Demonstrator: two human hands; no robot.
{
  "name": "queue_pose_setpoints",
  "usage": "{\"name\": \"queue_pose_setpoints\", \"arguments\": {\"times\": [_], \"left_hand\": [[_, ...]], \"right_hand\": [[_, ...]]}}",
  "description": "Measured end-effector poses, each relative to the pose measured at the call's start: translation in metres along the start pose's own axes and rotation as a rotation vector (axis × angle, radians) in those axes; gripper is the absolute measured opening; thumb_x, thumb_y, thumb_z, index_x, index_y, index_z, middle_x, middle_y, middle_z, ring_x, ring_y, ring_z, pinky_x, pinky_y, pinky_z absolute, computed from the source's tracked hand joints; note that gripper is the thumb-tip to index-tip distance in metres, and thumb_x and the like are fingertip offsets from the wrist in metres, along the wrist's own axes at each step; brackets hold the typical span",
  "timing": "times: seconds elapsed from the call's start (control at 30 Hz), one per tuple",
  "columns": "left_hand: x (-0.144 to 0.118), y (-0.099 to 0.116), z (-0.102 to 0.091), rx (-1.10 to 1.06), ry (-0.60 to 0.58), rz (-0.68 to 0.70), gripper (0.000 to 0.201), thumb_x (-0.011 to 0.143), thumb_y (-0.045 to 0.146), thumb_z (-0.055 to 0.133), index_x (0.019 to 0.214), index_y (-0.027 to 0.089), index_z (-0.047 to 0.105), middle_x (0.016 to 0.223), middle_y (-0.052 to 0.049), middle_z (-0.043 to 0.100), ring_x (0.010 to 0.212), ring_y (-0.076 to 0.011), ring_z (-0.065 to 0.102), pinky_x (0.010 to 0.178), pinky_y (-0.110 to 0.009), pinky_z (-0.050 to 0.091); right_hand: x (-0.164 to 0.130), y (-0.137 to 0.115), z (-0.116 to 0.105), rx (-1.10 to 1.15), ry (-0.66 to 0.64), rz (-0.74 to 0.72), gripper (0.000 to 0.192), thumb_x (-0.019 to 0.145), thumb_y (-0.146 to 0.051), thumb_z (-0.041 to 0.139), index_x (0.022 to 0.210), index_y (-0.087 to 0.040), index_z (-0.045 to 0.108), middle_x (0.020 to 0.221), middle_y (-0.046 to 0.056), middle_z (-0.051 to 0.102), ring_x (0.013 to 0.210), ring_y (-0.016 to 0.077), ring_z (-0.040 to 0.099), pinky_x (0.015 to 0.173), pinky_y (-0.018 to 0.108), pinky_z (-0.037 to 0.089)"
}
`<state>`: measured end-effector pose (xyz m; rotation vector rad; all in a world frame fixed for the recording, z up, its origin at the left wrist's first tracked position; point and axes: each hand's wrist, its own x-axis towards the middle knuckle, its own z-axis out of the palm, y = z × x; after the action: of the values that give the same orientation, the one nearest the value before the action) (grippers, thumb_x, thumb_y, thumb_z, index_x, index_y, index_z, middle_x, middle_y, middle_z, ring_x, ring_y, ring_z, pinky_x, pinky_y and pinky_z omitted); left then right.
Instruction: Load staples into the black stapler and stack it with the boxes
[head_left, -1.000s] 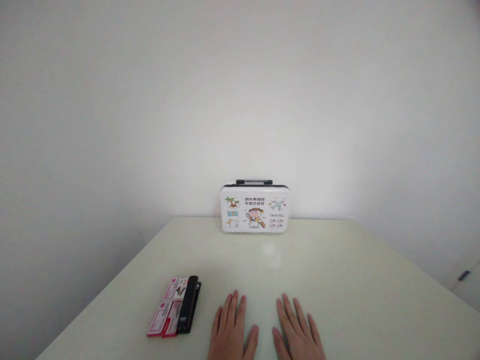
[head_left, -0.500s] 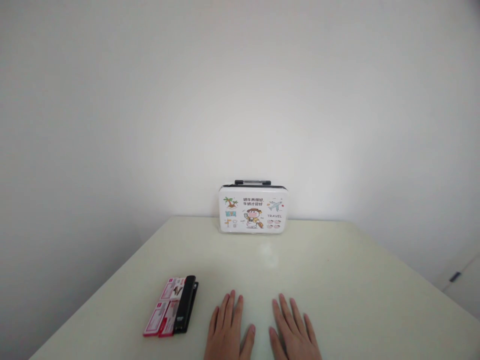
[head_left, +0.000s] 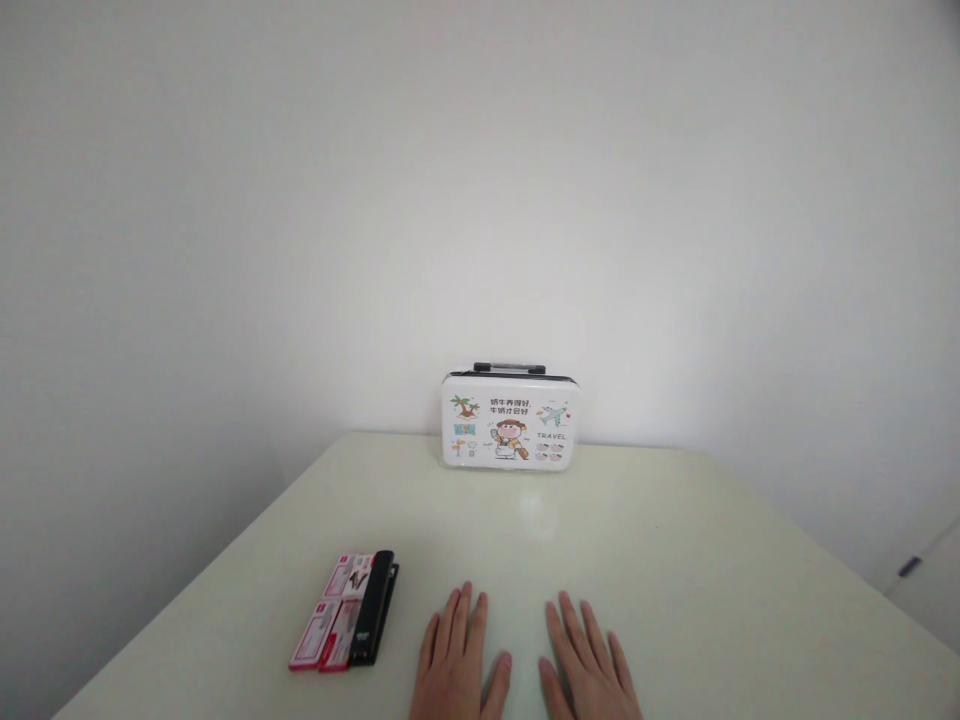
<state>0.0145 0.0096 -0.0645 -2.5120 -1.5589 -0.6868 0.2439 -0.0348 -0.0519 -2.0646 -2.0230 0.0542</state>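
My left hand (head_left: 456,660) lies flat on the pale table (head_left: 645,530), fingers stretched out, holding nothing. My right hand (head_left: 590,665) rests flat beside it, a short gap between the thumbs, its fingers also spread. Left of my left hand and apart from it lies a black stapler (head_left: 373,610). Against the stapler's left side sit several small pink-and-white boxes (head_left: 313,634), one with a picture of a stapler on it.
A white case (head_left: 510,425) with cartoon prints, the word TRAVEL and a black handle stands upright at the table's far edge, by the white wall (head_left: 510,200). A dark object on a thin cord (head_left: 910,567) shows beyond the right edge.
Both hands stay flat in place. The whole view has shifted very slightly; the stapler, boxes and case keep their places on the table.
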Motion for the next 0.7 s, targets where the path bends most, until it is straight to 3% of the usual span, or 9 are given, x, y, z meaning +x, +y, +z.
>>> {"name": "queue_pose_setpoints", "arguments": {"times": [0.33,0.7], "left_hand": [[0.000,0.001,-0.003,0.005,0.008,0.003,0.061,0.100,0.054,0.045,0.155,0.028,0.040,0.160,-0.005,0.039,0.144,-0.0298,0.045,0.113,-0.048,0.042],[-0.001,0.004,-0.003,0.099,0.143,0.042,0.060,0.099,0.048,0.050,0.154,0.026,0.041,0.159,-0.006,0.043,0.143,-0.0268,0.046,0.111,-0.043,0.042]], "right_hand": [[-0.002,-0.013,0.011,-0.101,0.189,0.034,0.055,0.096,-0.050,0.045,0.148,-0.032,0.050,0.157,0.001,0.038,0.144,0.0374,0.040,0.115,0.064,0.038],[-0.002,0.001,-0.001,-0.028,0.033,-0.011,0.059,0.100,-0.058,0.034,0.154,-0.034,0.035,0.161,-0.001,0.028,0.148,0.0357,0.032,0.116,0.066,0.035]]}}
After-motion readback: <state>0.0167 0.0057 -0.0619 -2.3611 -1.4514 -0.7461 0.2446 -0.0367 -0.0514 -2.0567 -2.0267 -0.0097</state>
